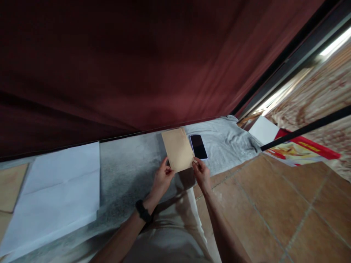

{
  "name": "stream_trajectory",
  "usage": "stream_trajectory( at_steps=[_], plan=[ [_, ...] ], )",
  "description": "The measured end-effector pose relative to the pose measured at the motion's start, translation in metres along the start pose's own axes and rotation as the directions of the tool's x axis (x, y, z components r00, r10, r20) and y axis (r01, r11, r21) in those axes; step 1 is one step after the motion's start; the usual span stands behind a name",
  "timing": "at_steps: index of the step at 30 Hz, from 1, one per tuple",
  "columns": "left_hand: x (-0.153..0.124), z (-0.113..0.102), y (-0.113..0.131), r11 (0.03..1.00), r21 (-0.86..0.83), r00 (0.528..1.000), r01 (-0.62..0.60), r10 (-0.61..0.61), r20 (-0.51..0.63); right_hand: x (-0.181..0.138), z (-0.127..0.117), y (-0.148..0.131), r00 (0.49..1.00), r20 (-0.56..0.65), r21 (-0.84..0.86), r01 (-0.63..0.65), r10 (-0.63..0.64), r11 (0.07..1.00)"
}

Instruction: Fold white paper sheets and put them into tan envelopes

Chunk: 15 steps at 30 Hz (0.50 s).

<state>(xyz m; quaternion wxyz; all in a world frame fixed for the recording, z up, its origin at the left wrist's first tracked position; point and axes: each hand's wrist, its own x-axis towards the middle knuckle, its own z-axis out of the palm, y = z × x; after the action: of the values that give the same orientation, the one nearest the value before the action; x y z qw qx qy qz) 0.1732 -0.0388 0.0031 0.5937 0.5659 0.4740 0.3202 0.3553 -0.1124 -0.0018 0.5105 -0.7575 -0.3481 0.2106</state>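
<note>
Beyond left hand [162, 176] and right hand [202, 173] extends tan paper [178, 149], its near corners apparently pinched by both.

The small paper sheet [178, 150] was plain tan, and the smartphone [199, 147] showed a black screen edged in pale lilac. The cloth [222, 144] was grey, the large paper sheet [65, 179] white, the curtain [137, 65] dark maroon, the wristwatch [143, 211] black. The printed box [301, 150] mixed red, yellow and white.
</note>
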Motion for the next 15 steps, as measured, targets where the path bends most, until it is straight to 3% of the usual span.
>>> stream_trajectory(
  at_steps=[6, 15],
  plan=[
    [0.013, 0.015, -0.005, 1.0, 0.015, 1.0, -0.013, 0.014, -0.017, 0.008, -0.005, 0.004, 1.0, -0.02, -0.033, -0.018, 0.017, 0.999],
    [0.021, 0.016, -0.006, 0.995, 0.099, 0.999, 0.002, 0.001, -0.037, 0.01, -0.002, 0.012, 0.997, -0.061, -0.087, -0.048, 0.043, 0.995]
  ],
)
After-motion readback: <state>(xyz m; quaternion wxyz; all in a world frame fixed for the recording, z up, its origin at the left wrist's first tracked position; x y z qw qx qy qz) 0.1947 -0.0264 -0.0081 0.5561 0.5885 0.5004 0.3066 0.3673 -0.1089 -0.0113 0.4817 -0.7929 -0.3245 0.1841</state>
